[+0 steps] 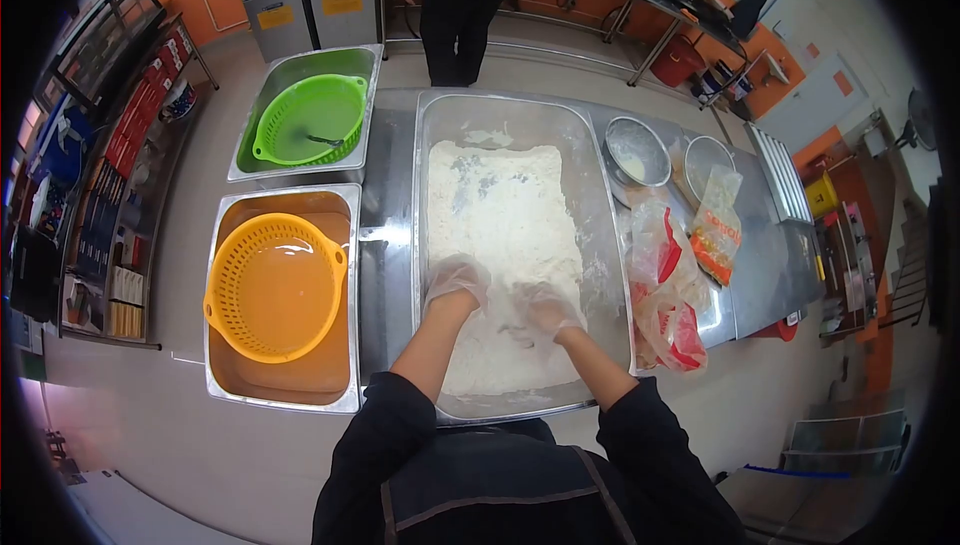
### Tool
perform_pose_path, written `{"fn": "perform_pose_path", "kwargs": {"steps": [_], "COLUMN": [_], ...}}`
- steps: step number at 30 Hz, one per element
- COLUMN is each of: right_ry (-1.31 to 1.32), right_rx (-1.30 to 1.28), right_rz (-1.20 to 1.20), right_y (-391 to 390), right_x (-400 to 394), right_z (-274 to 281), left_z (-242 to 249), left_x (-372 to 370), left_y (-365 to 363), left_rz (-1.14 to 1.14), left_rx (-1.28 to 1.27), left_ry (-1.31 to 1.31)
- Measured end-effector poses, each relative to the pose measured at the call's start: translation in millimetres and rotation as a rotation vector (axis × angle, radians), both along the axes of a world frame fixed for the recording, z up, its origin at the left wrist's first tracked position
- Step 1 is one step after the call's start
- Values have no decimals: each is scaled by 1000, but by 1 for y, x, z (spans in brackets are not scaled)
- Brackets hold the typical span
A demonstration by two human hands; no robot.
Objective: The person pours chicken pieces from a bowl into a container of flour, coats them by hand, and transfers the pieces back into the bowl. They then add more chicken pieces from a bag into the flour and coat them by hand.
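A deep metal tray (pixel 602 245) stands in front of me, with a thick bed of white flour (pixel 505 205) in it. Both my hands wear clear plastic gloves and are down at the flour in its nearer half. My left hand (pixel 459 279) is on the left side, bent inward at the wrist; its fingers are blurred and partly hidden. To the right, my right hand (pixel 546 307) rests low on the flour with its fingers stretched toward the left hand. I see nothing held in it. The flour between the hands is disturbed and lumpy.
On the left, a yellow basket (pixel 222 290) sits in a metal pan of cloudy liquid, and a green basket (pixel 268 125) in another. At right are a metal bowl (pixel 637 152), a sieve (pixel 708 160) and plastic bags (pixel 655 255). A person (pixel 462 15) stands beyond the table.
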State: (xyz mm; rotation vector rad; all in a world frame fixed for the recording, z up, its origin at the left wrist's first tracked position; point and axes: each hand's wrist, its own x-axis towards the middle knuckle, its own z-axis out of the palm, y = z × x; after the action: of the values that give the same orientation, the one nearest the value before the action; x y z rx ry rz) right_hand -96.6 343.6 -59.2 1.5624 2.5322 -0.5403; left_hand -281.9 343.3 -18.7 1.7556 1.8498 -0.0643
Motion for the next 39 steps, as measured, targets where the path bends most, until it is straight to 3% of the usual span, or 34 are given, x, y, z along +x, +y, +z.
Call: {"fn": "perform_pose_path", "kwargs": {"steps": [4, 7, 10, 13, 15, 18, 21, 23, 25, 27, 30, 33, 36, 39], "right_ry": [542, -296, -520, -163, 313, 856, 464, 394, 221, -53, -134, -115, -86, 115], "right_rx": [-295, 59, -135, -305, -435, -971, -717, -797, -630, -225, -66, -200, -37, -132], "right_rz": [127, 219, 153, 200, -30, -591, -102, -30, 91, 257, 512, 411, 86, 109], "right_y": [-19, -2, -9, -40, -73, -83, -66, -50, -56, -84, -90, -64, -42, -34], "right_x": [15, 35, 39, 32, 20, -12, -24, -38, -53, -70, -76, -52, -26, -25], "right_z": [-10, 10, 7, -31, -33, -12, 51, 66, 63, 44, 5, -9, -8, 54], "left_z": [5, 2, 8, 4, 3, 4, -4, 10, 15, 13, 19, 13, 13, 7], "left_x": [-1, -1, -3, -3, -3, -5, -5, -6, -5, -7, -8, -9, -9, -9], "left_y": [0, 3, 10, 9, 9, 6, 10, 7, 9, 11, 6, 9, 9, 9], "left_rz": [31, 53, 29, 92, 119, 90, 140, 158, 149, 123, 103, 72, 74, 150], "left_rx": [79, 84, 51, 83, 105, 117, 94, 93, 101, 107, 105, 99, 111, 111], "left_ry": [-33, -45, -49, -88, -111, -91, -136, -134, -127, -114, -134, -107, -132, -164]}}
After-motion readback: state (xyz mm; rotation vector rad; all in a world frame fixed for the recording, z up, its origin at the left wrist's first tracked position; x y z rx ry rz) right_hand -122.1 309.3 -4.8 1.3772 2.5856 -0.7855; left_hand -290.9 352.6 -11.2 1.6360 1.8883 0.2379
